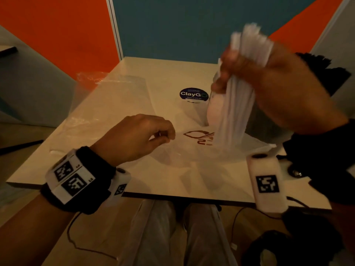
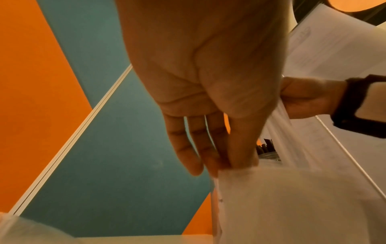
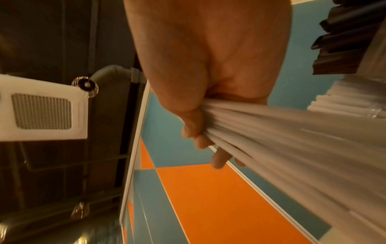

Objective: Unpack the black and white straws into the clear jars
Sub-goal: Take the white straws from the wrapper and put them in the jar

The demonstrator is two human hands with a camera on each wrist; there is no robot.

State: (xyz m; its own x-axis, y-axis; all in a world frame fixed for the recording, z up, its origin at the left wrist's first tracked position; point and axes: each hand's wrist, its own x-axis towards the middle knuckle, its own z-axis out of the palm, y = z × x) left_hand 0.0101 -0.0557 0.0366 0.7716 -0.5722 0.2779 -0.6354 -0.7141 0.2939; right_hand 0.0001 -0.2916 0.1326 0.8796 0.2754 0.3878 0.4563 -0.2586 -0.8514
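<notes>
While right hand [image 1: 272, 87] grips white straws [image 1: 236, 112] aloft, left hand [image 1: 134, 137] pinches plastic bag [image 1: 184, 156], table edge [image 1: 172, 196] near

White straws [image 1: 238, 96] bunched upright above table; black straws [image 1: 326, 73] behind (jarred).

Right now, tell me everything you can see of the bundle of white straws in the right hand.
The bundle of white straws is a thick sheaf of thin, plain white tubes, plastic by the look, blurred by motion. The right hand holds it in a full grip around its middle, raised above the table and steeply tilted, its top ends fanning out above the fist. Its lower end reaches into the clear plastic bag lying on the table, whose edge the left hand pinches. The right wrist view shows the fingers wrapped round the sheaf.
</notes>
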